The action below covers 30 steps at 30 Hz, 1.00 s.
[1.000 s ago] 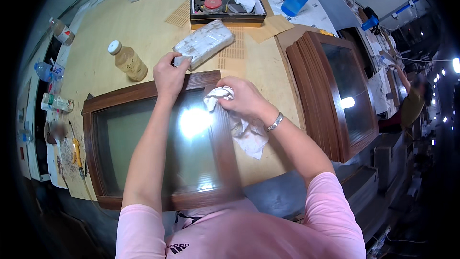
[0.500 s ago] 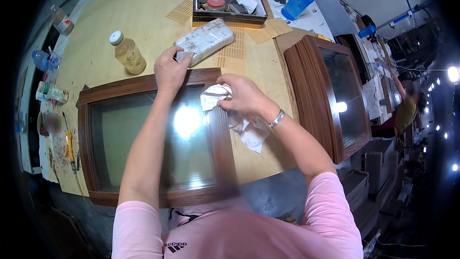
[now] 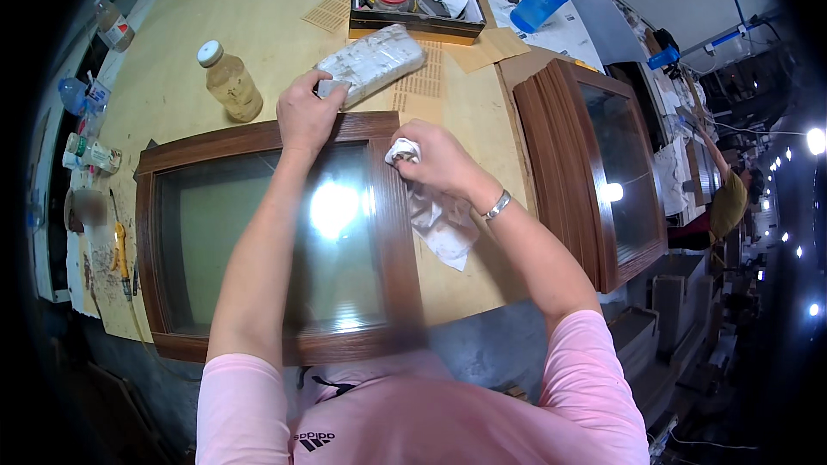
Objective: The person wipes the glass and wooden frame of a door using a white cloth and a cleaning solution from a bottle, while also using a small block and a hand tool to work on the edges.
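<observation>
Head view: brown wood-framed glass panel, near side of tan table; probably stiff, heavy, fragile; hold by frame. My right grip: closed on crumpled white cloth, likely soft. My left grip: at white plastic-wrapped block, hold unclear.

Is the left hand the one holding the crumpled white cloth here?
No, the crumpled white cloth is gripped in the right hand, by the right side of the brown frame.

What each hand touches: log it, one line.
left hand: small grey piece | right hand: crumpled white cloth, at upper right of brown frame | nearby: white wrapped block, white-capped bottle
</observation>
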{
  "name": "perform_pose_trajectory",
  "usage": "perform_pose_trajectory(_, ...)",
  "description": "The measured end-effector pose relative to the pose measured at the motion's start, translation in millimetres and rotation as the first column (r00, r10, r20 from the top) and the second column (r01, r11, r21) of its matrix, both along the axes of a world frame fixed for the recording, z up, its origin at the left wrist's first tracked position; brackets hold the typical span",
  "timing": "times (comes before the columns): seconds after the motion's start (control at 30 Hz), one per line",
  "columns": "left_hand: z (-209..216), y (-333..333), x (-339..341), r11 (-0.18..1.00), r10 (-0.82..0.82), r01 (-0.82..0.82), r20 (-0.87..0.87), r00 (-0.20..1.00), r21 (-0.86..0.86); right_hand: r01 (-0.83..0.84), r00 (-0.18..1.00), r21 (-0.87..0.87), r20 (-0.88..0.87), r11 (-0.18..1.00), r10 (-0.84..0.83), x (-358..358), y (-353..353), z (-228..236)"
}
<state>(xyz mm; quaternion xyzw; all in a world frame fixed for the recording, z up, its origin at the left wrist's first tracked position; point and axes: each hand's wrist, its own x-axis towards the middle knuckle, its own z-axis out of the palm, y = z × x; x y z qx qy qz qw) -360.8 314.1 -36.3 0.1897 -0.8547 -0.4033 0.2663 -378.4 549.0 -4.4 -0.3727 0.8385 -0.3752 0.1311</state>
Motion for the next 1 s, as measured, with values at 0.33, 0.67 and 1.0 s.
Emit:
perform_pose_trajectory(0.33,1,0,1,1.0,0.009,-0.01,-0.017,1.0,-0.023,-0.057,0.998,0.058,0.044,0.997,0.054,-6,1,8)
perform_pose_trajectory(0.67,3,2,2,1.0,-0.004,0.004,-0.013,1.0,-0.021,-0.027,0.999,0.093,-0.036,0.995,0.03,1,0,12)
perform_pose_trajectory(1.0,-3,-1,0,0.998,-0.041,0.037,-0.075,0.996,-0.05,0.063,0.997,0.192,0.035,0.979,-0.071,10,-7,26)
